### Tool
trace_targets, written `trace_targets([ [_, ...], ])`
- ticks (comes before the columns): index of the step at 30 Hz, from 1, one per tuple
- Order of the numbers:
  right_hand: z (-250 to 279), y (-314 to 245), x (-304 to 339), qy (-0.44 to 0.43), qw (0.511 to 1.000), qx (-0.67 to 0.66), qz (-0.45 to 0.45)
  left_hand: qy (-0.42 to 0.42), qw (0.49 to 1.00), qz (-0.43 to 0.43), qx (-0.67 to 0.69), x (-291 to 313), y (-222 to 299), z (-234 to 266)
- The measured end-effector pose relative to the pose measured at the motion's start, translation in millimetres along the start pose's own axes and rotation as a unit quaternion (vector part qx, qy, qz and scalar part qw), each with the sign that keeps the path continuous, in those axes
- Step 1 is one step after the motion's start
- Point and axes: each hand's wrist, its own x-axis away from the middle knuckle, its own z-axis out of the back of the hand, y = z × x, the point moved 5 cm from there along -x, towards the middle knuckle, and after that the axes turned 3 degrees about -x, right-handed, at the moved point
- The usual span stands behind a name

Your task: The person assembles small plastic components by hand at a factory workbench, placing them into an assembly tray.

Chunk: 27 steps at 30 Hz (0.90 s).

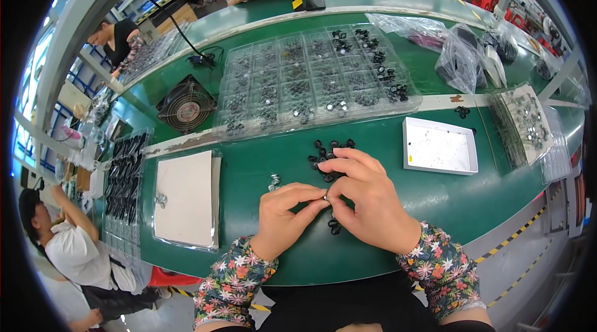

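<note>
My left hand (281, 215) and my right hand (373, 203) meet over the green table. Thumb and forefinger of each pinch one tiny shiny part (325, 197) between them; its kind is too small to make out. Several small black round parts (320, 153) lie in a loose pile just beyond my right hand, partly hidden by its fingers. A few more black parts (334, 227) lie under my right hand, nearer to me. Beyond my left hand sits a little cluster of silvery parts (273, 181).
A stack of clear compartment trays (292, 121) with small parts stands beyond my hands. At right is a shallow white box (440, 167); at left, a beige board (185, 198) in a clear tray. A black fan (186, 105) stands back left. Other people (81, 248) sit nearby.
</note>
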Motion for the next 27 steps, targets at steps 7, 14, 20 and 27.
trace_targets([
  [7,-1.9,4.1,0.9,0.011,0.999,-0.029,-0.016,0.004,1.000,-0.019,-0.005,0.4,3.9,0.4],
  [14,0.3,-10.6,-1.7,-0.025,0.999,0.028,0.035,-0.011,0.986,-0.113,-0.119,1.2,16.4,-3.1],
  [20,2.9,3.7,-1.2,0.007,0.999,-0.045,-0.002,-0.003,0.996,-0.067,-0.056,-0.1,12.4,-2.6],
  [27,19.1,8.1,-7.0,0.017,0.999,-0.042,-0.020,-0.009,0.986,0.059,0.155,7.4,-6.0,-1.9],
])
